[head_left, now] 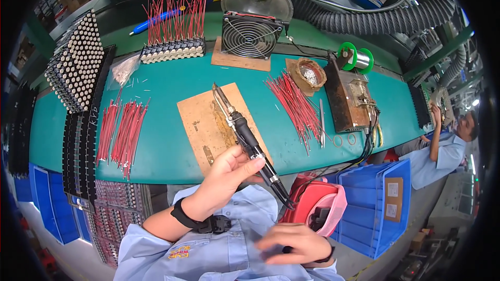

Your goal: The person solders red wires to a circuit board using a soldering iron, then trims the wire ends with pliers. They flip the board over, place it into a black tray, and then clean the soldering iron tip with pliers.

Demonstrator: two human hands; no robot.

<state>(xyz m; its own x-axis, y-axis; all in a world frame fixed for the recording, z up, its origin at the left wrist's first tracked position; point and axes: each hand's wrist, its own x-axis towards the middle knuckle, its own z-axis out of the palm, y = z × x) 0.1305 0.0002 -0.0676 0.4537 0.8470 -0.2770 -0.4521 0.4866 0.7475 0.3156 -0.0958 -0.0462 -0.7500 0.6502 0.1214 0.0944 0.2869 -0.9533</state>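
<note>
Black-handled soldering iron with long metal tip (249,138) gripped mid-handle in left hand (227,173), fingers curled shut around the barrel, tip aimed toward eleven o'clock over scorched brown rectangular work board (200,125), cord trailing off toward five o'clock past red and pink plastic case (315,204). Right hand (296,243) blurred low at six o'clock over pale blue shirt front, fingers loosely spread and apparently empty, though grip hard to tell through the blur. Judged as a pause between joints: iron lifted and ready, no wire yet brought to the board. Next move likely calling for a wire fetched from a pile and steadied on the board before lowering the hot tip, keeping it away from fingers and sleeve. Teal tabletop (166,80) carrying loose bundle of red wires (121,130) at nine o'clock, second fan of red wires (297,105) at two o'clock, row of grey cell packs with upright red leads (173,44) at twelve o'clock, tilted tray of white-capped cylindrical cells (78,65) at ten o'clock. Small grilled black fan with corrugated extraction hose (252,34) behind the board, green solder spool (355,58) and rusty brown metal station (348,99) to its right. Blue plastic bins (377,205) below the tabletop edge; seated co-worker in pale blue shirt (442,151) at three o'clock.
</note>
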